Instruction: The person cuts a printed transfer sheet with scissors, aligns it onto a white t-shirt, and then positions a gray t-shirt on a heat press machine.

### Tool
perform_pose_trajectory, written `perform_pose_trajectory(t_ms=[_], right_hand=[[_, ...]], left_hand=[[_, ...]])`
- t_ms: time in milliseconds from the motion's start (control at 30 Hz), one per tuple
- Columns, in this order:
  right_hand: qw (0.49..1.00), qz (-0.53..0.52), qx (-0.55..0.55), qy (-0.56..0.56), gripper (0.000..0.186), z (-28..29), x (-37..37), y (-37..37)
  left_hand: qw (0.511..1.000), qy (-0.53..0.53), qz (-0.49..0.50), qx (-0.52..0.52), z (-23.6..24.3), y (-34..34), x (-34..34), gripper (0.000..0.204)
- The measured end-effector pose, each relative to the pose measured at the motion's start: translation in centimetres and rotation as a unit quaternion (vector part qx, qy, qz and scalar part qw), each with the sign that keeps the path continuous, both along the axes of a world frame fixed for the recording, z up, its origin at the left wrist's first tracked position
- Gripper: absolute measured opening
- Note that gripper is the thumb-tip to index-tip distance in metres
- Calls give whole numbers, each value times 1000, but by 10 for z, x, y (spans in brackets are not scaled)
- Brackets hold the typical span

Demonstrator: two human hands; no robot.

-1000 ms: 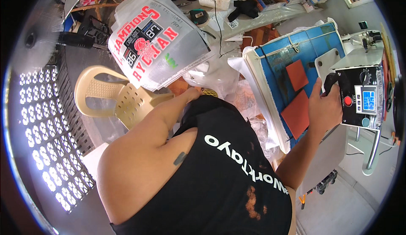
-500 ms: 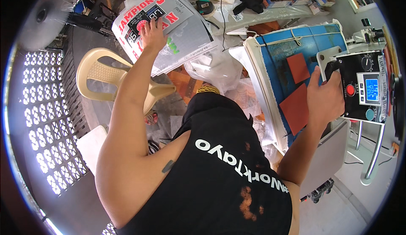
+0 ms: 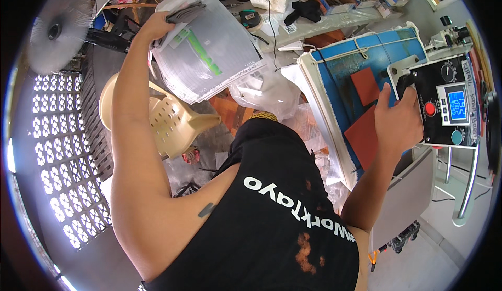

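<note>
My left hand (image 3: 157,26) is closed on the bent, bunched edge of a dark printed sheet (image 3: 186,12), at the far left of a stack of sheets (image 3: 230,45). A greyish sheet with a green strip (image 3: 201,53) shows on the stack. On the right, my right hand (image 3: 398,123) is closed around the black handle (image 3: 404,83) of a heat press (image 3: 447,102), which has a lit blue display, a red button and a dial. Part of the handle is hidden by my fingers. Beside that hand, two red-brown pads (image 3: 365,85) lie on a blue surface (image 3: 340,66).
A cream plastic chair (image 3: 180,126) stands below the stack. A fan (image 3: 55,32) is at the far left. Clear plastic bags (image 3: 272,92) lie in the middle. Small boxes (image 3: 334,3), a black cloth (image 3: 303,12) and a tape measure (image 3: 250,19) are on the back table.
My left hand has gone from lying flat on the red-lettered print to gripping a sheet at the far left. That print is no longer seen face up. My right hand stays at the handle.
</note>
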State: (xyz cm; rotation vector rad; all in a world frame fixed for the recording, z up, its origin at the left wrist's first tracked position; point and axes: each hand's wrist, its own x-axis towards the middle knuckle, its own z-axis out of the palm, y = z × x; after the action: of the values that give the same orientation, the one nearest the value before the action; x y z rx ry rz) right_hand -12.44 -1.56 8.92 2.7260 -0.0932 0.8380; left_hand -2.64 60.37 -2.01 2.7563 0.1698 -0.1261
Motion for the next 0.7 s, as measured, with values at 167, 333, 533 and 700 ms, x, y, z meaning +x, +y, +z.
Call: perform_pose_trajectory(t_ms=[167,333,533,700], right_hand=[[1000,7,6,-20,37,-2,-1,1],[1000,3,2,-22,37,-1,-1,2],[999,16,0,-29,37,-1,0,2],[999,25,-3,-41,36,-1,1,1]], left_hand=[[999,28,2,-36,14,25,15,41],[997,-56,15,40,29,22,15,46],[962,-86,160,205,51,46,19,57],[941,-119,201,243,69,48,19,55]])
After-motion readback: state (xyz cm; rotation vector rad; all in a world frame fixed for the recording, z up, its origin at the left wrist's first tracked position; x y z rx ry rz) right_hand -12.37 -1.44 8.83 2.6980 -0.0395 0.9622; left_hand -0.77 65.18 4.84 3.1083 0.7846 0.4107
